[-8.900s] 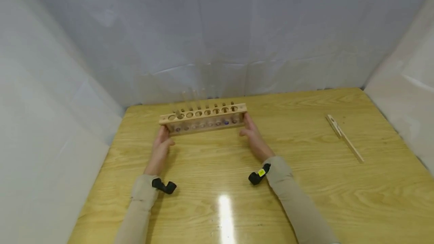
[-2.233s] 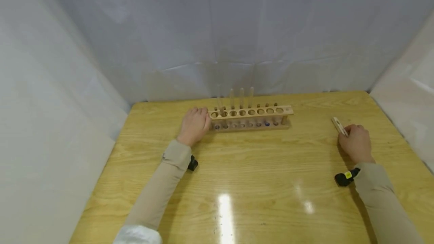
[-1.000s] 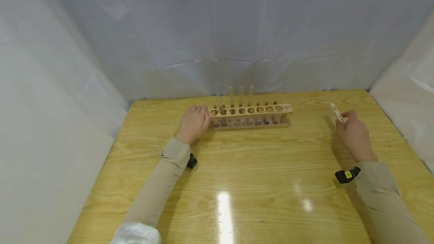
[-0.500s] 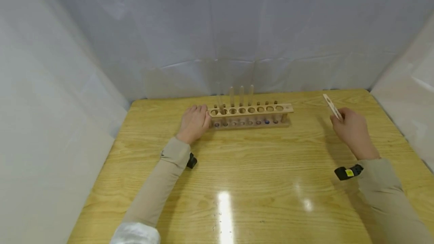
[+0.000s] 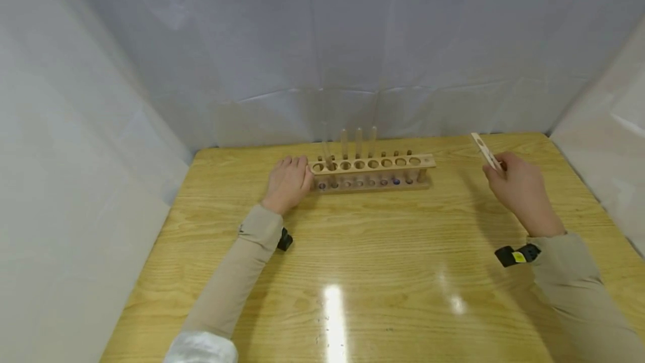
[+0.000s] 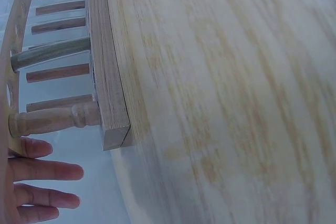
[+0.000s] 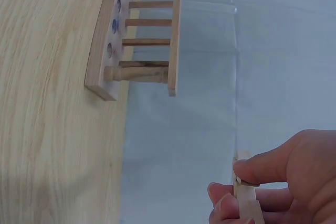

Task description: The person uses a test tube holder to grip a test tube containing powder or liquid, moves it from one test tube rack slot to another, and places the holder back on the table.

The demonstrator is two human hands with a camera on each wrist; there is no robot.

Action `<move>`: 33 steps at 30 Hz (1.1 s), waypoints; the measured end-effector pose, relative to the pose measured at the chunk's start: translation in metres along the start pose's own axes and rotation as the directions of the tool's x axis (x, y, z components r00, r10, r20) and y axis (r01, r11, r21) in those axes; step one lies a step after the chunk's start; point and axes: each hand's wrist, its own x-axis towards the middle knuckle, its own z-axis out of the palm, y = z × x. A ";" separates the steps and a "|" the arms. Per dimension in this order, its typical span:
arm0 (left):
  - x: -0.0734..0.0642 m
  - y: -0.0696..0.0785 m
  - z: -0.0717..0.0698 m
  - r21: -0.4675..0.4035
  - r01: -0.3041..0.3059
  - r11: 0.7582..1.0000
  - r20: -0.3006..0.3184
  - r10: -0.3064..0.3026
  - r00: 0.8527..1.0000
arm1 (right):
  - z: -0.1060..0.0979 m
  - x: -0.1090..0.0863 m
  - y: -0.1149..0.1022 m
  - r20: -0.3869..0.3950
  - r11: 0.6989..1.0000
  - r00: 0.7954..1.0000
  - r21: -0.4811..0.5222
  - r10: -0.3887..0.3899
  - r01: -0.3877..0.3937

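Observation:
A wooden test tube rack (image 5: pixel 373 164) stands near the table's back edge. My left hand (image 5: pixel 288 184) grips its left end; in the left wrist view, its fingers (image 6: pixel 47 170) hang down past the end post. Several clear test tubes (image 5: pixel 359 142) sit upside down on the rack's rear pegs, and another tube (image 5: pixel 327 150) leans in a front hole. To the right, my right hand (image 5: pixel 519 186) pinches a wooden test tube holder (image 5: pixel 485 150) between thumb and fingers, raised over the table. In the right wrist view the holder (image 7: pixel 244 195) points away from the rack's right end.
Pale wood-grain table (image 5: pixel 383 273) under everything, with a bright light reflection near the front. White plastic sheeting (image 5: pixel 342 43) hangs behind and on both sides. Several bare pegs (image 5: pixel 396 153) stand along the rack's right half.
Both hands earlier held the rack, which now stands farther right. My right hand has since picked up the test tube holder from the table and raised it, moving slightly left. The left hand stays put.

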 end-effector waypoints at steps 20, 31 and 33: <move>0.000 -0.001 0.002 0.015 -0.002 1.000 0.007 0.002 1.000 | -0.003 0.004 -0.037 0.074 1.000 0.997 0.011 -0.029 0.028; -0.001 -0.001 0.001 0.009 -0.002 1.000 -0.001 0.002 1.000 | 0.000 0.005 -0.060 0.097 0.999 0.995 0.017 -0.035 0.034; -0.002 -0.001 0.001 -0.001 -0.003 1.000 -0.007 0.003 1.000 | -0.001 0.006 -0.064 0.109 0.999 0.993 0.019 -0.039 0.037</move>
